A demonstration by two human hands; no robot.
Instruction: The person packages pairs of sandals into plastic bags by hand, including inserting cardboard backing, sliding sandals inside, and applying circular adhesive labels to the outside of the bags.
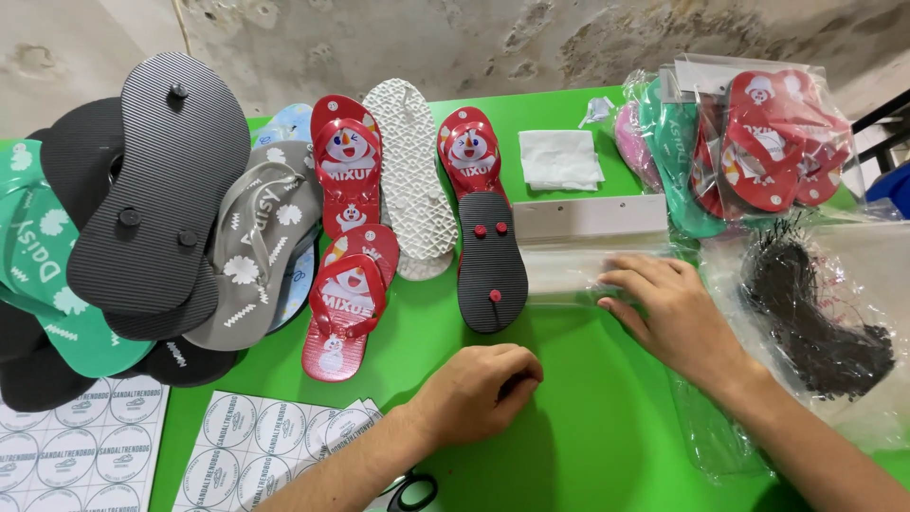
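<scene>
Resting flat on a clear plastic bag [583, 270], the right hand [668, 308] had its fingers spread and pinned the bag to the green counter [588, 417], just beside a sandal turned black sole up [491, 261]; the left hand [483, 389] lay apart from it on the counter, curled into a loose fist, and whether it gripped anything small I could not tell; handling the bag well probably called for keeping it smooth under the palm and finding its open edge near the white header strip [590, 216] before lifting it; red printed sandals [347, 237] lay to the left and bagged pairs [758, 152] at the far right; the bag's mouth was hard to make out through the glare, a dark bundle under plastic [820, 322] stayed unclear, and scissors [412, 493] were cut off at the bottom edge.
</scene>
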